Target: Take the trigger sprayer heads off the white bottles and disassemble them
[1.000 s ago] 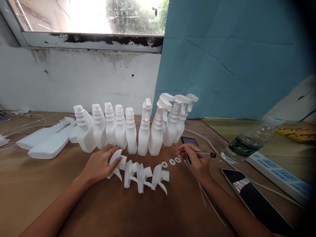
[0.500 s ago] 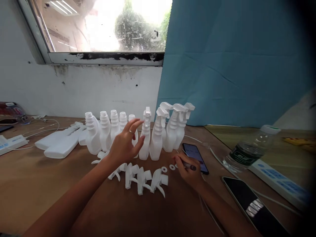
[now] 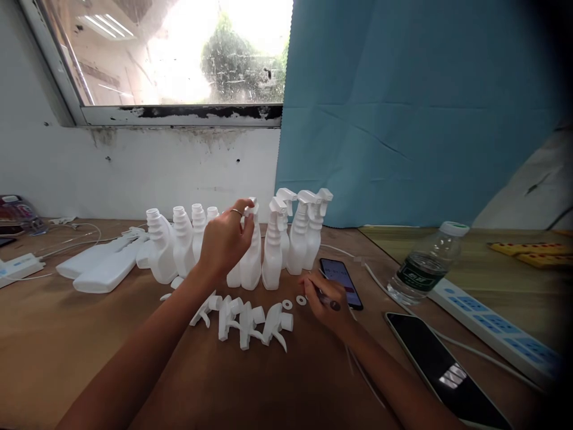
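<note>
My left hand (image 3: 227,239) is closed on the trigger head of a white spray bottle (image 3: 252,263), which stands upright in the middle. My right hand (image 3: 326,297) grips a dark pen-like tool (image 3: 332,303); its tip is hidden by my fingers. Beside those fingers lie small white ring washers (image 3: 287,304). Several loose white trigger sprayers (image 3: 273,325) are lined up on the table in front of the bottles. Open-necked white bottles (image 3: 160,251) stand to the left of my left hand, and bottles with sprayers fitted (image 3: 298,239) are grouped on the right.
Flat white bottles (image 3: 105,272) lie at the left near a power strip (image 3: 20,267). On the right are a phone with a lit screen (image 3: 342,280), a dark phone (image 3: 443,370), a water bottle (image 3: 418,269), another power strip (image 3: 487,325) and white cables.
My left hand has gone from hovering open beside the spray bottle to grasping its head. My right hand stays by the washers with the tool. The whole view has shifted slightly.
</note>
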`<control>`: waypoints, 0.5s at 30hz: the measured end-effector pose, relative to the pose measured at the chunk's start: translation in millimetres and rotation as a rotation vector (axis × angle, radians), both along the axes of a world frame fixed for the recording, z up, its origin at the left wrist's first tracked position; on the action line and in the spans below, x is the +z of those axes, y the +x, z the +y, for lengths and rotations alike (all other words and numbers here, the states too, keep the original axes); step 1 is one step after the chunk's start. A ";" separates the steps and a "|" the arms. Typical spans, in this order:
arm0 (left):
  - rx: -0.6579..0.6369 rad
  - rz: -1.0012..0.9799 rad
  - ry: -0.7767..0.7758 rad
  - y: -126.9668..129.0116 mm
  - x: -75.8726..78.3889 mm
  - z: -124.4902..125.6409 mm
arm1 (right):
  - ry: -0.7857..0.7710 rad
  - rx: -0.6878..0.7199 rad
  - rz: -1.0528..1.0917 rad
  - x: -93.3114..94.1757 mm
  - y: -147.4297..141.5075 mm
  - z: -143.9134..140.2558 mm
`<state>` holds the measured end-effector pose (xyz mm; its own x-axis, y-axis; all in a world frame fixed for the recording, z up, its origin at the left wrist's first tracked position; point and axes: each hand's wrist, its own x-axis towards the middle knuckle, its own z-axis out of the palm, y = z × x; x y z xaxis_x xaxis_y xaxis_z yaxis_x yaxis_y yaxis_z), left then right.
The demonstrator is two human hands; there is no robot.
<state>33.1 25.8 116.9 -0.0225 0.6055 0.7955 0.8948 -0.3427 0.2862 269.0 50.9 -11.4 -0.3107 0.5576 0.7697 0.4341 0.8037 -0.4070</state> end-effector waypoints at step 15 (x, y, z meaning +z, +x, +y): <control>-0.065 -0.735 -0.120 8.6 -24.3 -187.0 | -0.448 0.404 0.308 50.5 -44.9 -103.4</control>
